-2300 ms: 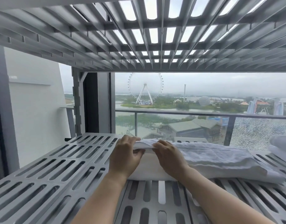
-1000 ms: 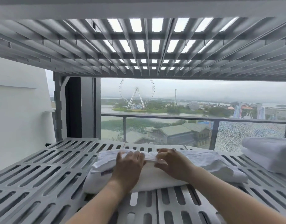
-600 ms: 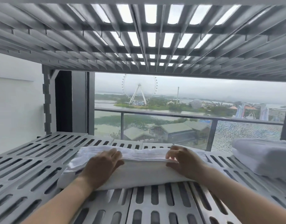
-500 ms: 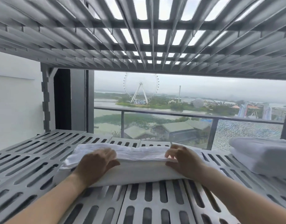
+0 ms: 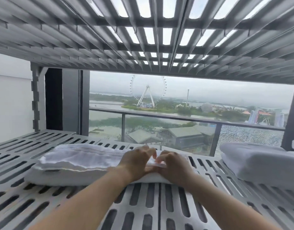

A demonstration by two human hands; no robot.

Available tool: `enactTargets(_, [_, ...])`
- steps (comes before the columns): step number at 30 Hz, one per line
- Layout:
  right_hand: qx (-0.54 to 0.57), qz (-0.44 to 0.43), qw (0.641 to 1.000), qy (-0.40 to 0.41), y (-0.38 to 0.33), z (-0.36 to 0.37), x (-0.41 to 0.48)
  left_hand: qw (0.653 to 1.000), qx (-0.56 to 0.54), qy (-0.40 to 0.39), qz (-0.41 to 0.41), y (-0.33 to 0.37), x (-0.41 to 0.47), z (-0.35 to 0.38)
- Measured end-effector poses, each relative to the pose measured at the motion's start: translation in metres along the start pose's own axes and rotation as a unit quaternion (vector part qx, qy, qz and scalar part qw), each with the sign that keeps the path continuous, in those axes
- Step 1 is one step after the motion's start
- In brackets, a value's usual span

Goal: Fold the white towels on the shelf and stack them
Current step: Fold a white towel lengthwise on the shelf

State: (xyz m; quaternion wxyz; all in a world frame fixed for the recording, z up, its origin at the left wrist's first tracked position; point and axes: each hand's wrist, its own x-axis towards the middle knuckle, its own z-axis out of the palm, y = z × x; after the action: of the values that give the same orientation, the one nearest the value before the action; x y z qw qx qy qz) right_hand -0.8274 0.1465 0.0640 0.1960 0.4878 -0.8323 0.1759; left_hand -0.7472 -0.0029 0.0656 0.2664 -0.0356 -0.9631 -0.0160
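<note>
A white towel (image 5: 76, 165), folded into a long band, lies across the grey slatted shelf (image 5: 151, 205). My left hand (image 5: 136, 161) and my right hand (image 5: 173, 166) sit side by side on the towel's right end, almost touching. The fingers of both are curled and pinch the towel's top layer there, and they hide that end. At the far right a stack of folded white towels (image 5: 259, 163) rests on the same shelf, apart from my hands.
A second slatted shelf (image 5: 143, 39) hangs low overhead. A grey post (image 5: 36, 97) stands at the back left and a dark post (image 5: 290, 118) at the back right. Behind the shelf runs a glass balcony railing (image 5: 176, 118).
My left hand has slid right along the towel to meet my right hand at the towel's right end. Half a second ago the two hands were spread apart on it.
</note>
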Motion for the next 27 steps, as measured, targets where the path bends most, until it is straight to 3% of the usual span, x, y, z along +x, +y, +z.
enactTargets(5, [0.072,-0.015,0.997,0.023,0.028,-0.005,-0.012,0.998,-0.042,0.036,-0.036,0.004,-0.005,0.027])
enactTargets(13, [0.128,-0.027,0.988,-0.087,0.051,-0.024,-0.005,0.995,-0.050,0.057,-0.069,0.007,-0.015,0.031])
enactTargets(15, [0.132,-0.016,0.987,-0.096,0.059,-0.031,-0.006,0.994,-0.057,0.018,-0.093,0.009,-0.015,0.030])
enactTargets(18, [0.128,0.000,0.987,-0.094,0.073,-0.041,-0.007,0.984,-0.035,-0.108,-0.139,0.019,0.003,0.012])
enactTargets(20, [0.136,0.015,0.985,-0.109,0.077,-0.046,-0.009,0.980,-0.038,-0.127,-0.150,0.032,0.017,0.003])
enactTargets(23, [0.156,0.018,0.980,-0.125,0.078,-0.044,-0.012,0.984,-0.116,-0.042,-0.132,0.055,0.018,0.015])
enactTargets(27, [0.170,0.003,0.980,-0.101,0.074,-0.040,-0.013,0.991,-0.076,0.061,-0.090,0.059,0.002,0.037])
